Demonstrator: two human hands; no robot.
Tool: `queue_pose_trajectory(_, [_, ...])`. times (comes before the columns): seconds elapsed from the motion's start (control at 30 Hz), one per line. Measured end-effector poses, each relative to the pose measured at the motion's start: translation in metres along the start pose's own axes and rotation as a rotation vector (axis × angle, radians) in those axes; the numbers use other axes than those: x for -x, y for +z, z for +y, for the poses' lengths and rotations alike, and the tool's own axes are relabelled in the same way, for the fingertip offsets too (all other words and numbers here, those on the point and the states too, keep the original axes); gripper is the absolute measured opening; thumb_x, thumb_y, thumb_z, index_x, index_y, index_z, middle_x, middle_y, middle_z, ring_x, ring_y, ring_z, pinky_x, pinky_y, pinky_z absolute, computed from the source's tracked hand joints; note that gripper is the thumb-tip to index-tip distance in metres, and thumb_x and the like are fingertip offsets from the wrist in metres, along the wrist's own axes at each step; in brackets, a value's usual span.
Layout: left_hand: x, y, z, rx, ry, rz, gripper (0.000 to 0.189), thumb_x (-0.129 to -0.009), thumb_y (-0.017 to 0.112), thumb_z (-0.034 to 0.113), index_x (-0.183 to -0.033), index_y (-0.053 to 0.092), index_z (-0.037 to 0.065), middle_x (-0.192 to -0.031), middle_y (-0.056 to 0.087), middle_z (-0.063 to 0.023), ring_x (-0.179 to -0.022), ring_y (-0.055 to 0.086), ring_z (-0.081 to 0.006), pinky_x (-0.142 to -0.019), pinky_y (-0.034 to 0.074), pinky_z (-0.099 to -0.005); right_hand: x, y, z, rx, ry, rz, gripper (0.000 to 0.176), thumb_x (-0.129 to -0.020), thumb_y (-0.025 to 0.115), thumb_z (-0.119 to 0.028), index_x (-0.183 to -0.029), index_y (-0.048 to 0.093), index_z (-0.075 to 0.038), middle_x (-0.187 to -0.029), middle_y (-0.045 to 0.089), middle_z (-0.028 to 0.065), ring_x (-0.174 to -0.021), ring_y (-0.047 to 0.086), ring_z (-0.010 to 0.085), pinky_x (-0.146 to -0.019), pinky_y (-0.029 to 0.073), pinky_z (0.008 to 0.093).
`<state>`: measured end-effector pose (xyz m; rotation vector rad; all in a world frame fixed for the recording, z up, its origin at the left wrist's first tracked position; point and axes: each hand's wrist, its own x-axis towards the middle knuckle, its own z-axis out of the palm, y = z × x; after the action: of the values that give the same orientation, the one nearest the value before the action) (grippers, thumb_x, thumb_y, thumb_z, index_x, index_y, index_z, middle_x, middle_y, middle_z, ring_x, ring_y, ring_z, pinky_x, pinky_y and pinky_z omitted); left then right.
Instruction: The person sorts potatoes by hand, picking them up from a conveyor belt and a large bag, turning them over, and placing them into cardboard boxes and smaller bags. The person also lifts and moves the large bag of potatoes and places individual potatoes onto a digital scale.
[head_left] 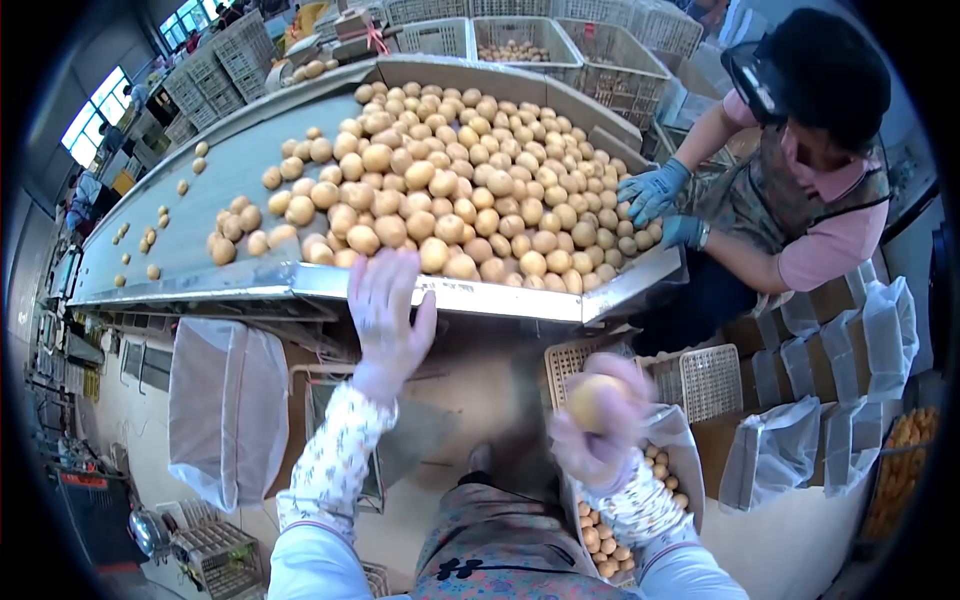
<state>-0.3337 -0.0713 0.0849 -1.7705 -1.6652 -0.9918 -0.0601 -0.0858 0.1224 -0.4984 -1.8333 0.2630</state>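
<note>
Left hand (388,325) open, fingers spread and thumb held out to the side, lies over the near rim (450,292) of the sorting table (200,245), its back to the camera; nothing shows in its grasp, though the palm is hidden. Right hand (598,445), blurred, is curled around one potato (597,400), which looks nearly round, with no clear long axis.

That potato sits on the body side of the table, off the corner where the near rim bends to the right, above the far end of a lined crate (683,437) partly filled with potatoes; the height between cannot be told. The heap of potatoes (480,180) lies just beyond the near rim, directly ahead of the left hand, which is the nearer of the two. Its fingertips reach the heap's front row, but contact is unclear. At the table's right edge, a co-worker's gloved hands (652,192) are at the heap.
</note>
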Motion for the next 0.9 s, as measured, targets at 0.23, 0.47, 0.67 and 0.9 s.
queue_pose_trajectory(0.23, [-0.018,0.014,-0.025,-0.113,-0.067,-0.164,0.033,-0.082,0.065,0.021,-0.113,0.063,0.011,-0.111,0.065,-0.0074,-0.107,0.061,-0.0262,-0.104,0.037,-0.0485,-0.244,0.113,0.082,0.108,-0.191,-0.105,0.036,-0.084,0.066,-0.017,-0.119,0.065,-0.009,-0.092,0.066,0.0097,-0.087,0.063,0.0253,-0.078,0.050,0.0377])
queue_pose_trajectory(0.47, [-0.015,0.020,-0.033,-0.068,-0.001,-0.128,0.025,-0.078,0.065,0.010,-0.103,0.068,0.009,-0.095,0.069,-0.0102,-0.090,0.067,-0.0279,-0.092,0.047,-0.0451,-0.031,0.079,0.088,0.206,0.170,-0.191,0.036,-0.078,0.070,-0.012,-0.112,0.065,-0.002,-0.104,0.067,0.0138,-0.093,0.062,0.0317,-0.085,0.048,0.0433])
queue_pose_trajectory(0.67, [0.001,0.032,-0.054,-0.014,0.043,-0.239,0.021,-0.091,0.062,0.012,-0.109,0.074,0.008,-0.073,0.066,-0.0060,-0.058,0.055,-0.0191,-0.060,0.046,-0.0349,0.260,-0.052,0.003,0.469,1.046,-0.326,0.038,-0.083,0.066,-0.015,-0.118,0.063,-0.002,-0.111,0.066,0.0170,-0.100,0.061,0.0348,-0.090,0.047,0.0447])
queue_pose_trajectory(0.9, [0.070,0.055,0.108,0.290,0.378,-0.452,0.043,-0.090,0.064,0.015,-0.130,0.055,0.000,-0.125,0.059,-0.0191,-0.113,0.056,-0.0371,-0.103,0.038,-0.0501,0.405,-0.140,-0.023,0.582,1.565,-0.410,0.050,-0.088,0.063,-0.031,-0.129,0.057,-0.003,-0.122,0.060,0.0208,-0.117,0.054,0.0382,-0.102,0.042,0.0446])
